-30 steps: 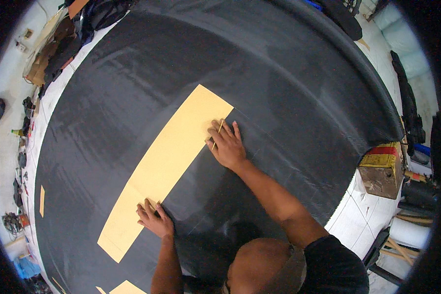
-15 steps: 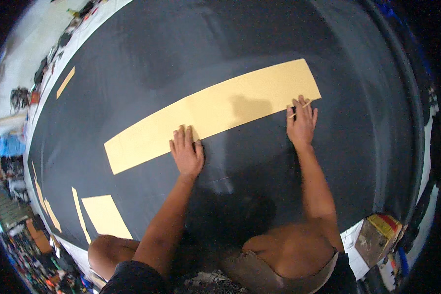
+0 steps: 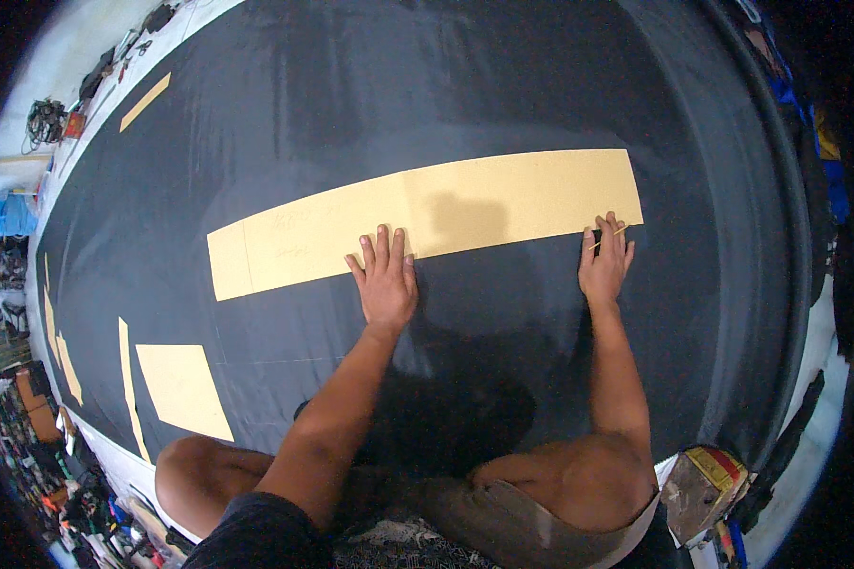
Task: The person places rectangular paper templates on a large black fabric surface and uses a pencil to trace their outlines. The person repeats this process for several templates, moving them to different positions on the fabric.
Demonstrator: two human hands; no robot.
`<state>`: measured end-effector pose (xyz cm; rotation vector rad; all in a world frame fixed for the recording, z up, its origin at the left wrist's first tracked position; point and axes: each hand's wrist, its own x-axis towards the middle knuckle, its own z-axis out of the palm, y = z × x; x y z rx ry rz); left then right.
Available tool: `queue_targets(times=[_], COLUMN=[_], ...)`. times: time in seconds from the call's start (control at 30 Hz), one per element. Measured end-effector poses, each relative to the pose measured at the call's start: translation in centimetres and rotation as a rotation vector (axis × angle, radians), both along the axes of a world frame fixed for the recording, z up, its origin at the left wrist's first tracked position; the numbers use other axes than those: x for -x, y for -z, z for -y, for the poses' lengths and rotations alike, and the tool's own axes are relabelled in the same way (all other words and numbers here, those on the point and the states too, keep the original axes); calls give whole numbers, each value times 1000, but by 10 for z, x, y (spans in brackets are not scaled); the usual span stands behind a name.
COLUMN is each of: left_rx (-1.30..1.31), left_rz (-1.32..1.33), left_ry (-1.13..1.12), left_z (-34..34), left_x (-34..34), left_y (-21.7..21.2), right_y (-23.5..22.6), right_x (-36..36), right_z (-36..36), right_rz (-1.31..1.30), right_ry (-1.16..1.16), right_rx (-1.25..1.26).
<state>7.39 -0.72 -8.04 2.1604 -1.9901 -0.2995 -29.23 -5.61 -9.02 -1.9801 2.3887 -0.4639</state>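
A long, slightly curved tan paper or card pattern piece (image 3: 323, 228) lies flat on the black sheet material (image 3: 503, 351). It has a crease near its middle and a thin line near its left end. My left hand (image 3: 387, 284) rests open with fingers spread, fingertips over the piece's near edge, left of the crease. At the near right corner is my right hand (image 3: 604, 268), its fingertips touching the edge. A thin yellowish stick (image 3: 621, 230), pencil-like, is held between the right hand's fingers.
Several smaller tan pieces lie on the left of the black sheet: a four-sided piece (image 3: 182, 384), a narrow strip (image 3: 130, 389) and a far strip (image 3: 145, 102). Clutter (image 3: 43, 465) lines the left floor. A worn box (image 3: 702, 488) stands near right, beside my knee.
My view has turned a little, so the long piece now appears more level. Both hands remain at about the same places along its near edge, and the stick is still in my right hand.
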Motion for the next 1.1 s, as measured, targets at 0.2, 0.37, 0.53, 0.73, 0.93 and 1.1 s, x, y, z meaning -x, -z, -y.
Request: queue_targets(times=[0.2, 0.37, 0.53, 0.73, 0.93, 1.1], left_rx=[-11, -18, -2, 60, 90, 97], left_rz=[24, -3, -18, -57, -92, -60], left_ry=[-33, -43, -62, -104, -122, -141], left_z=[0, 1, 2, 3, 7, 8], left_x=[2, 1, 0, 2, 6, 1], left_y=[0, 1, 1, -1, -4, 3], right_y=[-2, -4, -3, -3, -5, -1], right_x=[-1, -1, -1, -2, 1, -1], right_z=[1, 1, 0, 0, -2, 1], right_rz=[-4, -12, -2, -6, -17, 10], right_ry=[-1, 0, -3, -12, -21, -23], right_rx=[-22, -27, -30, -23, 8, 40])
